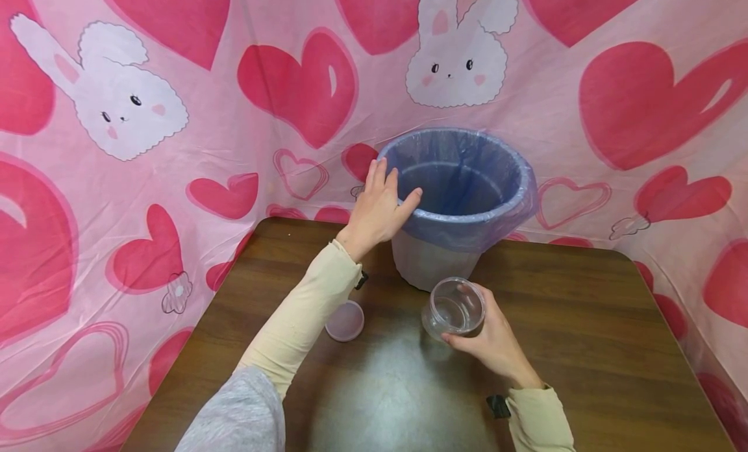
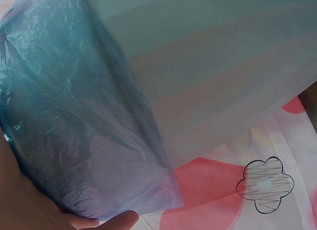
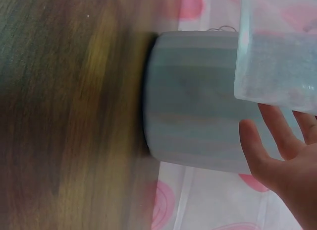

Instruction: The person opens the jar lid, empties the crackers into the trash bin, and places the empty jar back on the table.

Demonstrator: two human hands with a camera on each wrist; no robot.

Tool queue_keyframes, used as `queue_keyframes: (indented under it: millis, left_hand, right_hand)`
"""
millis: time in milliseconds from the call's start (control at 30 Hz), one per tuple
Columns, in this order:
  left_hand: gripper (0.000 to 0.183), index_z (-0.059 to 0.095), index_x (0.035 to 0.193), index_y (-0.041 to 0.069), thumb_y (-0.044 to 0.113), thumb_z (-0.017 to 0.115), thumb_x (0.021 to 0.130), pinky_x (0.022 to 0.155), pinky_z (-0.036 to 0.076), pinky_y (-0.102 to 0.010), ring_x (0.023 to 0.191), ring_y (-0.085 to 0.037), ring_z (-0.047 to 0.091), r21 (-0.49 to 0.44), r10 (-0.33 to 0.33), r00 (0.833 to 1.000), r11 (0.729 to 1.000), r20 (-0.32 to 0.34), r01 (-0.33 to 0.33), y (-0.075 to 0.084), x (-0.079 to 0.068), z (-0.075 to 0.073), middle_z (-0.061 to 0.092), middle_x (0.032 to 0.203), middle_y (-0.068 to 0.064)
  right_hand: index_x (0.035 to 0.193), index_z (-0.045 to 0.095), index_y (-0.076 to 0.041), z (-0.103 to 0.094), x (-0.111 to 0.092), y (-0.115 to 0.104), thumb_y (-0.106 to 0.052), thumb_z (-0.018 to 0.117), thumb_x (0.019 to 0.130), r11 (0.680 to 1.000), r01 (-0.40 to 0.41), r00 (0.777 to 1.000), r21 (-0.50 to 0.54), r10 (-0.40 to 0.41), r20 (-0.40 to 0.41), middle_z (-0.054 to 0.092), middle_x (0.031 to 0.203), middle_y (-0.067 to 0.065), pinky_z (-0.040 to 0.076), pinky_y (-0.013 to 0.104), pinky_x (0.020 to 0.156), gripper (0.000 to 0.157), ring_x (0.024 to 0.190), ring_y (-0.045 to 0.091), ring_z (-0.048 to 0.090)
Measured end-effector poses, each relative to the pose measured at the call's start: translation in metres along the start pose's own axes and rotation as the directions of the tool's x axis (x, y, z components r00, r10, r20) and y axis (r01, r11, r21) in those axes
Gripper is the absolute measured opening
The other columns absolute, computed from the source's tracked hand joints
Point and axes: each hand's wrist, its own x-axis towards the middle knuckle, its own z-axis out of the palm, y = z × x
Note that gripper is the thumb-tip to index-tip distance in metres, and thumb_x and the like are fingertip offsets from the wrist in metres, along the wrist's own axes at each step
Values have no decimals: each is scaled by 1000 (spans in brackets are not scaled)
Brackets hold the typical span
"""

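My left hand point(image 1: 376, 208) holds the near left rim of a white trash bin point(image 1: 435, 260), with the thumb over the opening. A bluish plastic liner point(image 2: 74, 116) is folded down over the bin's outside; in the left wrist view it hides part of my palm and fingers. My right hand point(image 1: 491, 338) grips a clear, open-topped plastic jar point(image 1: 447, 319) round its side, just in front of the bin. The jar is tilted, its mouth facing up towards me, and looks empty. In the right wrist view the jar point(image 3: 277, 56) overlaps the bin's side.
A round, pale pinkish lid point(image 1: 345, 321) lies on the brown wooden table point(image 1: 596, 309), beside my left forearm. Behind the table hangs a pink cloth point(image 1: 327, 23) with hearts and rabbits, close at the back and both sides. The bin stands near the table's far edge.
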Motion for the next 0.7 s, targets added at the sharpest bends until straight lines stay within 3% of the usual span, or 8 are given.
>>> queue_keyframes:
  millis: [700]
  left_hand:
    - [80,30,151,4,59,36,94,111,34,-54,152,-27,-2,-1,-1,1000,1000,8,1,0,1,1,9,163,-13]
  right_hand:
    - [135,43,-15,7,-3,6,-31,94,57,999,-27,999,-33,28,44,57,129,2,39,22,95,95,117,17,55]
